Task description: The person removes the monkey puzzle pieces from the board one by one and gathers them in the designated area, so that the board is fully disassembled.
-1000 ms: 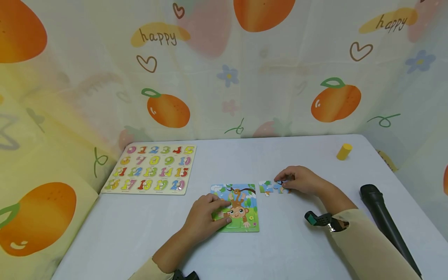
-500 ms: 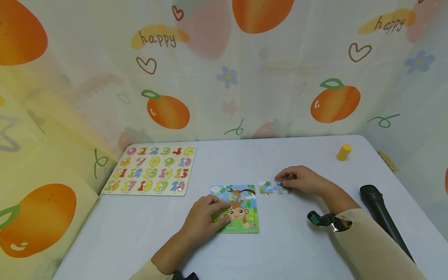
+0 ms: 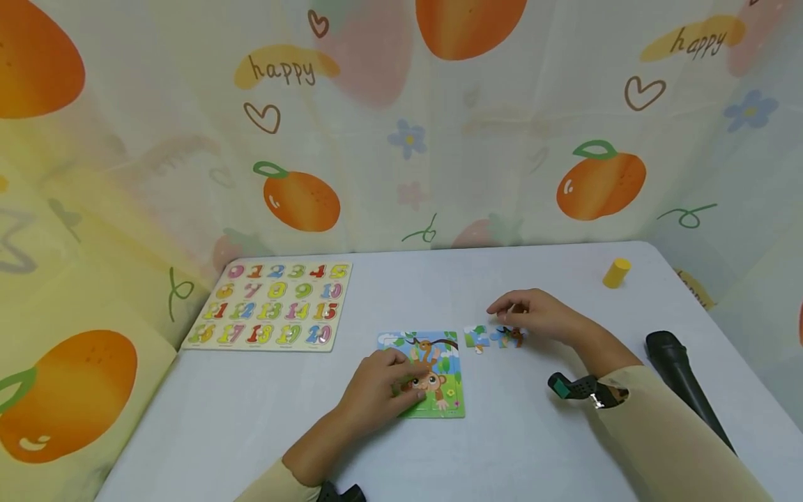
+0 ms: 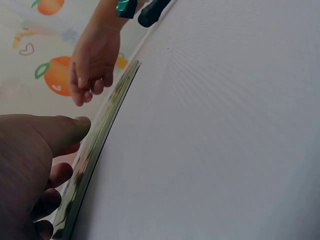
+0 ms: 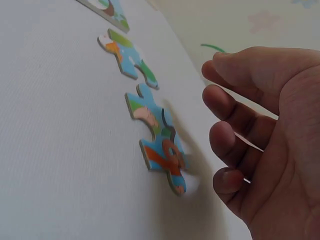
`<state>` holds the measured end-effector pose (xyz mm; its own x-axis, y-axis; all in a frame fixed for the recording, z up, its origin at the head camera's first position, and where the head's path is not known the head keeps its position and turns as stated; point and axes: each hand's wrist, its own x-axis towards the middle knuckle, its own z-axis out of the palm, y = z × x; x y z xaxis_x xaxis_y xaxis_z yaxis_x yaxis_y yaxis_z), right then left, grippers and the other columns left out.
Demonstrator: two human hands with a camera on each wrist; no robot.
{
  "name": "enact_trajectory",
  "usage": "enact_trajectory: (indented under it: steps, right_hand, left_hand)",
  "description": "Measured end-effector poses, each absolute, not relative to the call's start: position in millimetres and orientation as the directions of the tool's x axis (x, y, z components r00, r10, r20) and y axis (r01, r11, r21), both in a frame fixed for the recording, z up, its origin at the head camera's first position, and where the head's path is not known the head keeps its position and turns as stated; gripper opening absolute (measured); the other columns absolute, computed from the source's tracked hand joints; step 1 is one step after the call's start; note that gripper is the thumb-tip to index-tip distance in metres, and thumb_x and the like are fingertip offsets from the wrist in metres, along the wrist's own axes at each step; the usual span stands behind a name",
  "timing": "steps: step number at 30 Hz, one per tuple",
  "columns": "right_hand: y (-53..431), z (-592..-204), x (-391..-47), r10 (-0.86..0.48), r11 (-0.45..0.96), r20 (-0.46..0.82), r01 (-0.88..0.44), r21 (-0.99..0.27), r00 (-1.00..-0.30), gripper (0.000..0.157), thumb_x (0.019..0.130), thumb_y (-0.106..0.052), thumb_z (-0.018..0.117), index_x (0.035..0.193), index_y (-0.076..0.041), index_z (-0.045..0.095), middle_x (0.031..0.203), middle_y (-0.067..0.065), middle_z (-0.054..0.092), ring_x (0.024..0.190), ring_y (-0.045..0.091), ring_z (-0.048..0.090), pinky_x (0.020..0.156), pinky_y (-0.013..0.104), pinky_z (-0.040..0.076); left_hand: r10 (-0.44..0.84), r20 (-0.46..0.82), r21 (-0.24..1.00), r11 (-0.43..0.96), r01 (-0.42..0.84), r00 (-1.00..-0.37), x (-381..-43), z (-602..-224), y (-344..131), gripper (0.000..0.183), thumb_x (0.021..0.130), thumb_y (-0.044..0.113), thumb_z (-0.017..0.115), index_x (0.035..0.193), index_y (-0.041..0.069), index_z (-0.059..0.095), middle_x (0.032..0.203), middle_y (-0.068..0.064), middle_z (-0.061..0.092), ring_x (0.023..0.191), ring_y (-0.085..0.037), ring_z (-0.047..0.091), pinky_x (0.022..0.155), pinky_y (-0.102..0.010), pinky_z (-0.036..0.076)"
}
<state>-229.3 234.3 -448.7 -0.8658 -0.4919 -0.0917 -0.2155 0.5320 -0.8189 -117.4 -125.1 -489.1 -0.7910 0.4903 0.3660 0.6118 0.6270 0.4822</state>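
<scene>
In the head view a square monkey jigsaw puzzle lies on the white table. My left hand is over its left part, fingers relaxed, covering some of the picture; the left wrist view shows the thumb just above the board's edge. To the right of the puzzle lie loose jigsaw pieces: a blue-and-green piece and, close beside it, a piece with brown and orange parts. Above the latter, my right hand hovers with loosely bent fingers. The right wrist view shows nothing in its grasp and a gap between fingers and piece.
A number board sits at the back left of the table. At the back right stands a yellow cylinder. A black microphone-shaped object lies along the right side, partly behind the right sleeve. A fruit-print cloth hangs behind.
My right hand has come up off the right-hand loose piece, uncovering more of it. My left hand has shifted slightly right over the puzzle. The pieces have stayed about where they were.
</scene>
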Motion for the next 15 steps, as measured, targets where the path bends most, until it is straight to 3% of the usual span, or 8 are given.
enact_trajectory:
  steps: [5, 15]
  right_hand:
    - [224, -442, -233, -0.499, 0.54, -0.085, -0.233, -0.808, -0.862, 0.024, 0.103, -0.017, 0.072, 0.124, -0.01, 0.078, 0.115, 0.007, 0.075, 0.096, 0.025, 0.059, 0.08, 0.032, 0.05]
    - [192, -443, -237, -0.565, 0.478, -0.071, -0.256, -0.84, -0.822, 0.024, 0.103, -0.018, 0.071, 0.125, -0.008, 0.077, 0.111, 0.006, 0.075, 0.094, 0.024, 0.06, 0.08, 0.033, 0.05]
  left_hand:
    - [0.506, 0.38, 0.472, 0.614, 0.633, -0.774, -120, -490, -117, 0.032, 0.087, 0.028, 0.09, 0.118, 0.023, 0.084, 0.099, 0.006, 0.066, 0.086, -0.009, 0.051, 0.078, -0.031, 0.044]
    - [0.507, 0.371, 0.464, 0.625, 0.628, -0.778, -120, -493, -114, 0.033, 0.087, 0.031, 0.091, 0.118, 0.023, 0.085, 0.101, 0.006, 0.065, 0.084, -0.008, 0.052, 0.075, -0.03, 0.043]
